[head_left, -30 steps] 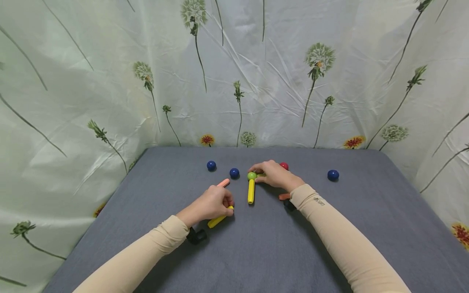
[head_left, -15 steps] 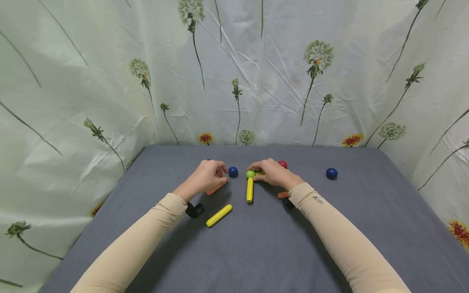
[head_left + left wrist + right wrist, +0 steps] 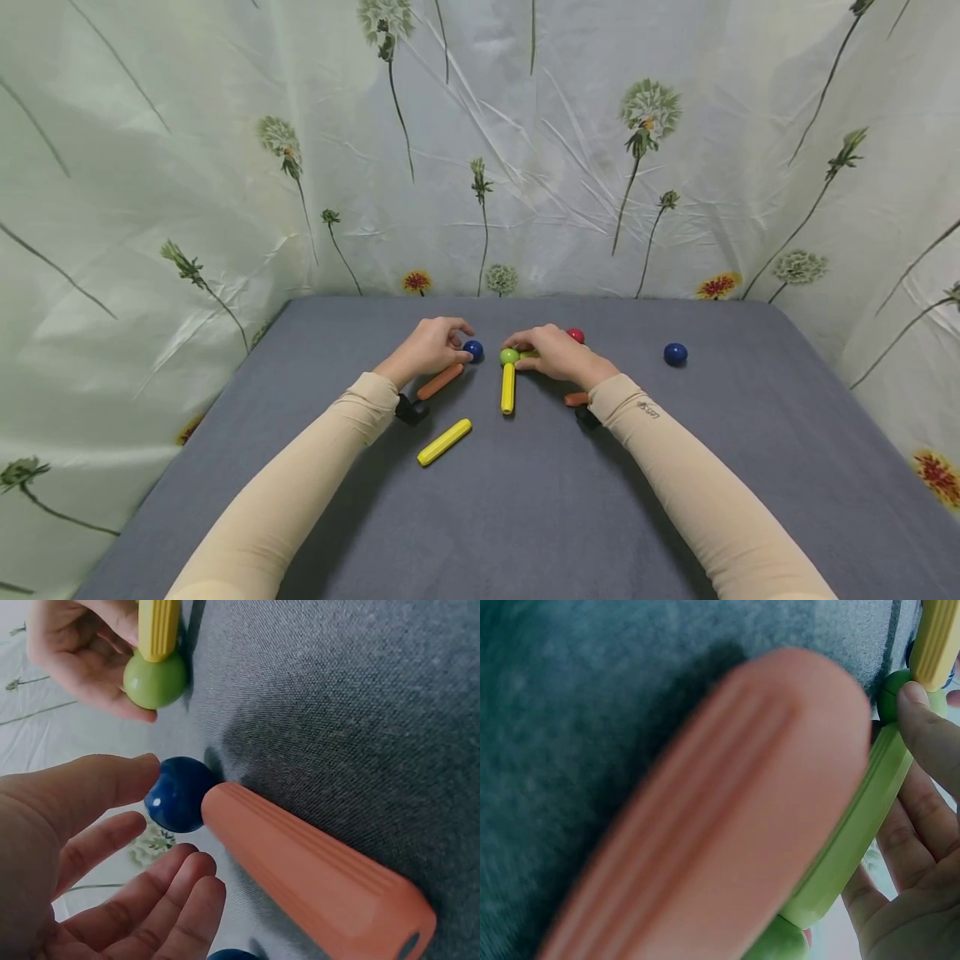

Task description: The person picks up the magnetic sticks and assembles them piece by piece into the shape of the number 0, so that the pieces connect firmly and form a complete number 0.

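Note:
My left hand (image 3: 427,348) is at a blue ball (image 3: 473,351), its thumb at the ball's edge and the other fingers loosely spread, not closed round it. An orange stick (image 3: 315,870) lies beside that hand, one end close to the ball. My right hand (image 3: 557,354) pinches a green ball (image 3: 509,357), with its thumb on it in the right wrist view. A yellow stick (image 3: 508,389) joins the ball and points toward me. From the same ball a green stick (image 3: 851,825) runs under the right hand to another green ball (image 3: 780,942).
A loose yellow stick (image 3: 444,442) lies on the grey cloth nearer me. Another orange stick (image 3: 576,399) is beside the right wrist. Behind the right hand sits a red ball (image 3: 576,335); a blue ball (image 3: 676,354) is farther right. Another blue ball (image 3: 232,955) shows below the left fingers.
My left hand has let go of the loose yellow stick and moved forward, past the orange stick, to the blue ball. The right hand has stayed at the green ball.

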